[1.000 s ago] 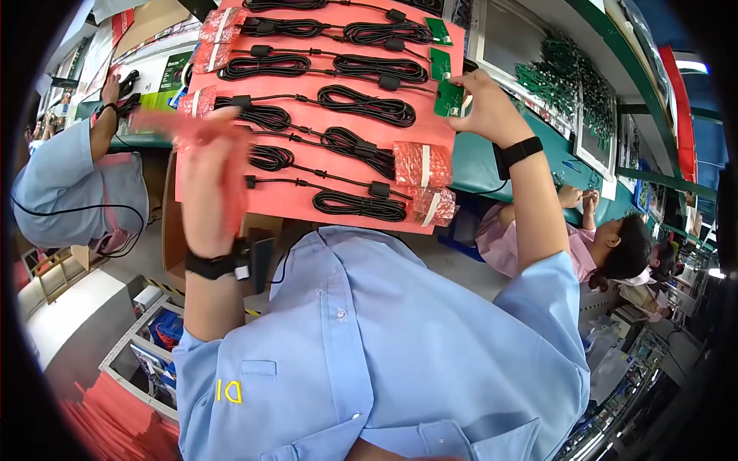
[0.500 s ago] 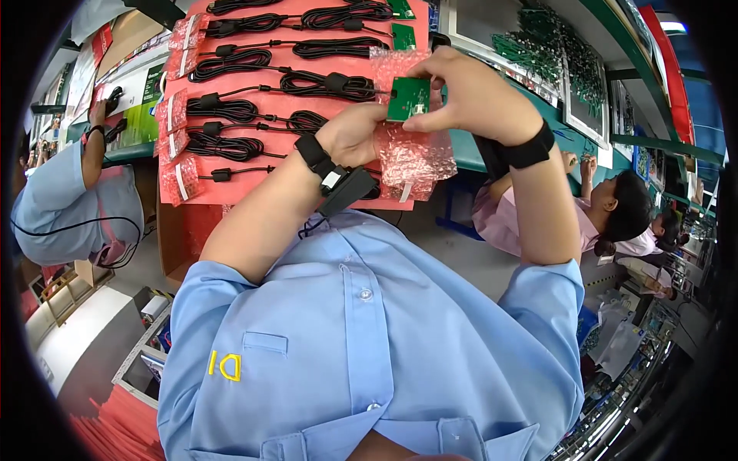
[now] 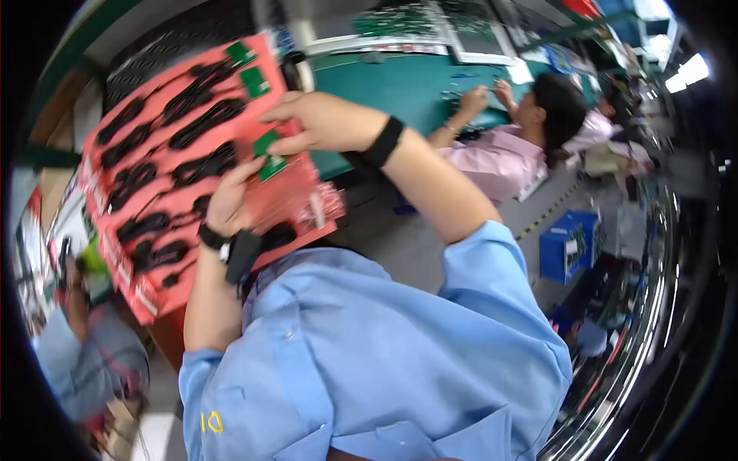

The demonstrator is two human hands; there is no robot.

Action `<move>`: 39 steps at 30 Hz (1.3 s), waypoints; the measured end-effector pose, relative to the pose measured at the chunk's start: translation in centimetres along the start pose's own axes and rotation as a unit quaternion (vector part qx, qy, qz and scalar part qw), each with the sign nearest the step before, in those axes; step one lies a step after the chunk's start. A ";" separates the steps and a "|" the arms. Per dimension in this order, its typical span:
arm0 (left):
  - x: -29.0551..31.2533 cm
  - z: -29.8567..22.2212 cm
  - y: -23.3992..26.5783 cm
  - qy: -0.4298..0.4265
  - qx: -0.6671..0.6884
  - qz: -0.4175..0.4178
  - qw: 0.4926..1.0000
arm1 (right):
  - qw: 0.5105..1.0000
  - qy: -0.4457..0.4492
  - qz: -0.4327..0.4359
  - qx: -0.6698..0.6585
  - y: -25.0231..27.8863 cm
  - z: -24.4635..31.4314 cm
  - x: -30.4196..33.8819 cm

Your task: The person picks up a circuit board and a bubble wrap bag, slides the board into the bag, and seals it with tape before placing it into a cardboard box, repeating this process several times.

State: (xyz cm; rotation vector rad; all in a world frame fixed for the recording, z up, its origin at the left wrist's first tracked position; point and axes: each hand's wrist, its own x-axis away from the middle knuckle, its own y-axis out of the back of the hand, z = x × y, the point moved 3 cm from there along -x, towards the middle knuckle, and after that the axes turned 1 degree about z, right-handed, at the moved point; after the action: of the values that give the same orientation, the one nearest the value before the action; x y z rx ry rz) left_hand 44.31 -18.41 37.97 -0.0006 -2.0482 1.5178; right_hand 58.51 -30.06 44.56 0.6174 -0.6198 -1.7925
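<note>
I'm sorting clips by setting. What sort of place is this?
Probably an electronics assembly workshop: green circuit boards lie beside coiled black cables, and a co-worker is at a long green bench.

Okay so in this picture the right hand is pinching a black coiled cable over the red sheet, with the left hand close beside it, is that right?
Not quite: the head view shows the right hand pinching a green circuit board over the red sheet, not a cable. The left hand is indeed close beside it.
</note>
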 end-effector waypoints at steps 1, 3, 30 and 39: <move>-0.1 -0.2 -0.2 -0.039 -0.020 0.008 0.999 | 0.999 0.019 -0.026 -0.043 0.7 -0.5 0.4; -0.1 -0.5 0.0 -0.027 0.025 0.086 0.996 | 0.991 0.067 -0.112 0.014 2.4 1.2 2.4; 0.9 0.5 -1.7 -0.137 -0.038 0.005 0.990 | 0.844 -0.229 0.031 -0.484 -3.0 -2.2 0.3; 0.9 -0.5 -2.1 -0.086 0.048 0.032 0.995 | 0.979 -0.033 0.064 -0.193 -1.1 -1.6 -0.1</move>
State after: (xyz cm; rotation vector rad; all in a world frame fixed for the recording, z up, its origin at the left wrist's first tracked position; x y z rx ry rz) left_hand 44.49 -18.45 40.33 0.1072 -2.1235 1.7075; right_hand 58.90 -29.86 42.69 0.2495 -0.3311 -1.7538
